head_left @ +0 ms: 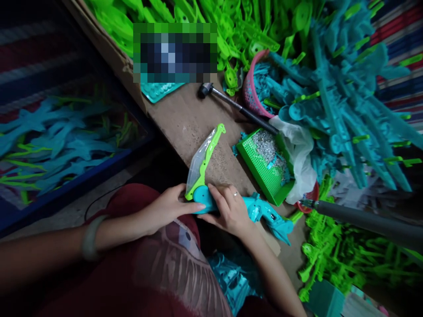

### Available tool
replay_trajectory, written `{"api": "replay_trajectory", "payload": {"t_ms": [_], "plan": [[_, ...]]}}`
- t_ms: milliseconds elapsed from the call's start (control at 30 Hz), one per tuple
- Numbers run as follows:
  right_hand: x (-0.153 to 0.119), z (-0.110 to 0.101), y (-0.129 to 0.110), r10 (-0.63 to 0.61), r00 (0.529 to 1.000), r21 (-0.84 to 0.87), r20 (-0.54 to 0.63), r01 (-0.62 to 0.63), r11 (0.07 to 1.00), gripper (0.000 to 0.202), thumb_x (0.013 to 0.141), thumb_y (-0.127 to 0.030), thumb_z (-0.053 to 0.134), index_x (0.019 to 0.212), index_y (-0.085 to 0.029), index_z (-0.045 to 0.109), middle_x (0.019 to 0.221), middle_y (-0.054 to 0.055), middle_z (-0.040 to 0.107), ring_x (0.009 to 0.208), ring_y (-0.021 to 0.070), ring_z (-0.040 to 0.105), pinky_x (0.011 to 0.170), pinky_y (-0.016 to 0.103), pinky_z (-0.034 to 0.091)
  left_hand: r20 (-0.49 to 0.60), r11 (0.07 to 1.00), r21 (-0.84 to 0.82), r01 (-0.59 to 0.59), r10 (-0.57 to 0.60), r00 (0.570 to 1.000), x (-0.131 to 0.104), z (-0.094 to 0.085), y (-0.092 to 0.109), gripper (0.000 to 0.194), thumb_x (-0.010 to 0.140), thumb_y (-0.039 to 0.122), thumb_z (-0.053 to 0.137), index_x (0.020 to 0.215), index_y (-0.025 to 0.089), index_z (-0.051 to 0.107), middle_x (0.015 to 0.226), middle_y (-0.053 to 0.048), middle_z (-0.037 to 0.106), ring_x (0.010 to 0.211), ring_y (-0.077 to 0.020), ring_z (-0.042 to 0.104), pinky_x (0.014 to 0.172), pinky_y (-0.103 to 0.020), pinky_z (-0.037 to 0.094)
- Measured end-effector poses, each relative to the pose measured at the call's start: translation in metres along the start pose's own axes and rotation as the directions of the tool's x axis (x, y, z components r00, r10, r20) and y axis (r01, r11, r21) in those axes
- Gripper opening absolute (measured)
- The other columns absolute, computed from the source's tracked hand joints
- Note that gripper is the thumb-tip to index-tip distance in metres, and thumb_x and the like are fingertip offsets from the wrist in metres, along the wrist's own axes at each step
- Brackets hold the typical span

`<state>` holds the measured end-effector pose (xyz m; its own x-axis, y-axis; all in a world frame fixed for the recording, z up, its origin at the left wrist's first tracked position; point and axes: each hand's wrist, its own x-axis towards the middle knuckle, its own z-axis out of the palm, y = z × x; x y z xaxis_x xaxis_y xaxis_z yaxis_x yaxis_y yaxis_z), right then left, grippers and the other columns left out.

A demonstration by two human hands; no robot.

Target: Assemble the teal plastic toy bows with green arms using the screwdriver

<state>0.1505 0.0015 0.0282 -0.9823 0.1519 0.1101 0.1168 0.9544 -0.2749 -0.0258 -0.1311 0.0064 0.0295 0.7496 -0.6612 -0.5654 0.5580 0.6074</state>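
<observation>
Both hands hold a teal and green plastic assembly (pixel 201 198) at the near edge of the board. My left hand (pixel 165 209) pinches its round teal end, thumb on top and fingers partly hidden behind it. My right hand (pixel 228 207), wearing a ring, is closed over the teal body just beside. A bright green arm (pixel 211 152) with a thin clear sheet (pixel 198 165) along it sticks up from the round end. The curved teal tail (pixel 269 218) extends to the right past my right hand.
A green perforated basket (pixel 261 176) holds small silvery metal pieces. Behind it lie a hammer (pixel 238 105) and a pink basket (pixel 253 83) of teal parts. Green parts (pixel 244 22) and teal parts (pixel 350 97) are heaped around. A dark tool (pixel 363 222) juts in from the right.
</observation>
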Motion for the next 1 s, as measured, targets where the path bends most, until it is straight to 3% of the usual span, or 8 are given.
{"api": "replay_trajectory", "payload": {"t_ms": [167, 333, 433, 567, 733, 900, 1000], "plan": [[-0.001, 0.001, 0.0, -0.016, 1.0, -0.009, -0.015, 0.016, 1.0, 0.081, 0.095, -0.052, 0.06, 0.152, -0.002, 0.033, 0.107, 0.019, 0.066, 0.097, 0.0292, 0.059, 0.078, 0.043, 0.057, 0.033, 0.998, 0.009, 0.063, -0.064, 0.997, -0.001, -0.001, 0.005, 0.049, 0.068, 0.031, 0.087, 0.112, 0.019, 0.068, 0.11, -0.005, 0.078, 0.105, -0.0252, 0.071, 0.099, -0.041, 0.054], [-0.001, 0.0, 0.003, -0.006, 0.999, 0.014, -0.047, 0.007, 1.0, 0.089, 0.091, -0.052, 0.065, 0.155, -0.003, 0.028, 0.109, 0.02, 0.066, 0.1, 0.0311, 0.061, 0.079, 0.045, 0.058, 0.118, 0.924, -0.362, 0.122, -0.084, 0.989, -0.009, -0.003, -0.01, 0.043, 0.076, 0.035, 0.082, 0.114, 0.018, 0.07, 0.12, -0.01, 0.074, 0.118, -0.0264, 0.067, 0.111, -0.043, 0.047], [0.001, -0.003, 0.005, 0.033, 0.998, 0.034, -0.059, -0.031, 0.999, 0.09, 0.089, -0.049, 0.069, 0.155, -0.005, 0.029, 0.11, 0.02, 0.065, 0.102, 0.0319, 0.062, 0.081, 0.046, 0.058, 0.052, 0.868, -0.494, 0.048, -0.026, 0.998, -0.009, 0.002, -0.029, 0.048, 0.076, 0.042, 0.081, 0.116, 0.02, 0.069, 0.117, -0.01, 0.075, 0.12, -0.0259, 0.066, 0.114, -0.042, 0.045], [0.004, -0.006, 0.006, 0.061, 0.996, 0.024, -0.062, -0.059, 0.998, 0.083, 0.092, -0.045, 0.067, 0.156, -0.01, 0.029, 0.108, 0.018, 0.065, 0.101, 0.0313, 0.064, 0.079, 0.045, 0.059, -0.002, 0.953, -0.295, -0.068, 0.07, 0.998, -0.004, 0.012, -0.036, 0.042, 0.08, 0.049, 0.077, 0.112, 0.021, 0.071, 0.115, -0.008, 0.074, 0.117, -0.0271, 0.066, 0.109, -0.043, 0.049], [0.004, -0.006, 0.008, 0.033, 0.996, 0.012, -0.08, -0.032, 0.999, 0.085, 0.089, -0.04, 0.071, 0.155, -0.006, 0.03, 0.109, 0.019, 0.065, 0.105, 0.0324, 0.063, 0.081, 0.046, 0.059, 0.01, 0.956, -0.294, 0.002, 0.001, 1.0, -0.001, 0.014, -0.026, 0.045, 0.08, 0.051, 0.078, 0.11, 0.018, 0.07, 0.108, -0.008, 0.075, 0.102, -0.0247, 0.07, 0.093, -0.04, 0.057], [0.005, -0.004, 0.009, 0.045, 0.997, 0.041, -0.068, -0.042, 0.998, 0.084, 0.087, -0.036, 0.074, 0.153, -0.004, 0.033, 0.11, 0.02, 0.065, 0.105, 0.0317, 0.062, 0.082, 0.046, 0.058, -0.004, 0.995, -0.096, -0.038, 0.038, 0.999, -0.001, 0.009, -0.025, 0.035, 0.087, 0.053, 0.07, 0.09, 0.019, 0.07, 0.081, -0.001, 0.069, 0.078, -0.0166, 0.064, 0.074, -0.029, 0.053], [0.006, -0.01, 0.011, 0.075, 0.997, 0.087, -0.031, -0.072, 0.994, 0.084, 0.086, -0.038, 0.074, 0.152, -0.005, 0.034, 0.112, 0.02, 0.063, 0.107, 0.032, 0.06, 0.085, 0.047, 0.058, -0.048, 0.995, -0.042, -0.087, 0.085, 0.995, -0.001, 0.01, -0.02, 0.032, 0.089, 0.052, 0.068, 0.088, 0.02, 0.068, 0.077, 0.0, 0.066, 0.08, -0.0174, 0.062, 0.071, -0.027, 0.049]]}}
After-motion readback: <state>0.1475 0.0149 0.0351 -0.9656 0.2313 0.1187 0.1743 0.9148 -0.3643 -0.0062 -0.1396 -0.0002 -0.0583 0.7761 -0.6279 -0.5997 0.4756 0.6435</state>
